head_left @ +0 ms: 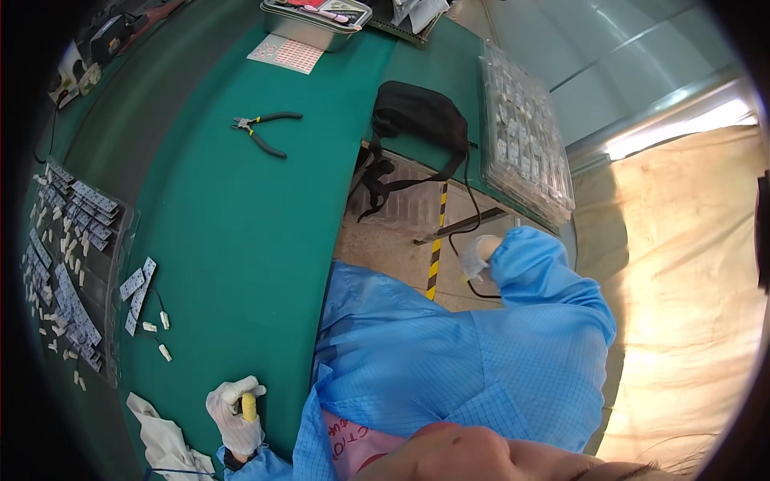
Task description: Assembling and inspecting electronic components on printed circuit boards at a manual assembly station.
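Observation:
My left hand (238,413), in a white glove with a yellow finger cover, rests at the near left part of the green table. Its fingers are curled closed, and whether anything is inside them is hidden. Beside it lies a crumpled white cloth (166,437). Away from the table, my right hand (479,256), also gloved in white, hangs low on the right near a black cable (458,246). Its fingers are mostly hidden. Small grey circuit boards (139,297) with wires and white connectors (165,353) lie on the table beyond my left hand.
Farther up the green table (241,216) lie cutting pliers (261,131), a sticker sheet (286,54) and a metal tin (309,30). A tray (119,321) of boards stands at the left. A black bag (419,120) and stacked clear trays (525,136) sit at the right.

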The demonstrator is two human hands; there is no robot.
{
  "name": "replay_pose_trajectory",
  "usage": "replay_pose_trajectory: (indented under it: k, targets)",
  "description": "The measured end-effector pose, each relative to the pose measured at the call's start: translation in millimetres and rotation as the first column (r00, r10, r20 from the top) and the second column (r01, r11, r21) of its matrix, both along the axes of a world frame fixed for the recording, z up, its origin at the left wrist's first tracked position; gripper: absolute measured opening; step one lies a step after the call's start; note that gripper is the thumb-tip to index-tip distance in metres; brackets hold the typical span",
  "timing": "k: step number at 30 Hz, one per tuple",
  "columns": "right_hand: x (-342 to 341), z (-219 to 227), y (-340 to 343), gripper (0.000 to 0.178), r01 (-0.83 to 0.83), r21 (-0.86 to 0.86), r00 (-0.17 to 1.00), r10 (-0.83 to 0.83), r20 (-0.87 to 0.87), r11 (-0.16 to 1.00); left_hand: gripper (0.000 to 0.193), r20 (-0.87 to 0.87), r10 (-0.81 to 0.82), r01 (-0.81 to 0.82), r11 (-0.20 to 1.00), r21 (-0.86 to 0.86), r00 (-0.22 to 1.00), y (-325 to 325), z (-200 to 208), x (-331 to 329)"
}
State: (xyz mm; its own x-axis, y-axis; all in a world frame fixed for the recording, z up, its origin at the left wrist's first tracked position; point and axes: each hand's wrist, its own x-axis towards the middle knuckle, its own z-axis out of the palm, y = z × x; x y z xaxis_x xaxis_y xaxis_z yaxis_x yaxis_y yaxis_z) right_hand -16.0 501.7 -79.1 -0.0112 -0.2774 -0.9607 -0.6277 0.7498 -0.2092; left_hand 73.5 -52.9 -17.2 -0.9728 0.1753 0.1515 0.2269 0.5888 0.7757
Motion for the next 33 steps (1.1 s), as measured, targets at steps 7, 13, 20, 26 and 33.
replay_pose_trajectory:
  k: [7,13,20,26,33]
  targets:
    - [83.1,-138.6,15.9,0.036,0.563,-0.306,0.824,-0.489,0.288,0.768,0.009,0.037,0.013,-0.013,1.0,0.003,0.999,6.2,-1.5,-5.0]
    - [112.9,-205.2,92.6,0.05,0.78,-0.44,0.625,-0.527,0.577,0.444,0.007,0.021,0.019,-0.019,1.0,0.003,1.0,6.7,-2.3,-3.3]
    - [88.6,-193.7,72.1,0.039,0.462,-0.31,0.879,-0.476,0.035,0.831,0.012,0.037,0.039,-0.042,0.995,0.095,0.999,8.7,-8.2,-2.7]
    - [2.1,-36.6,-10.9,0.045,0.164,-0.004,0.919,-0.155,-0.362,0.986,0.012,0.063,0.083,-0.088,0.993,0.08,0.995,2.8,-7.1,3.7]
    - [-93.8,128.5,-58.9,0.047,-0.068,-0.849,-0.034,-0.852,-0.523,0.524,0.014,0.068,0.088,-0.096,0.987,0.128,0.994,16.4,-5.3,-5.0]
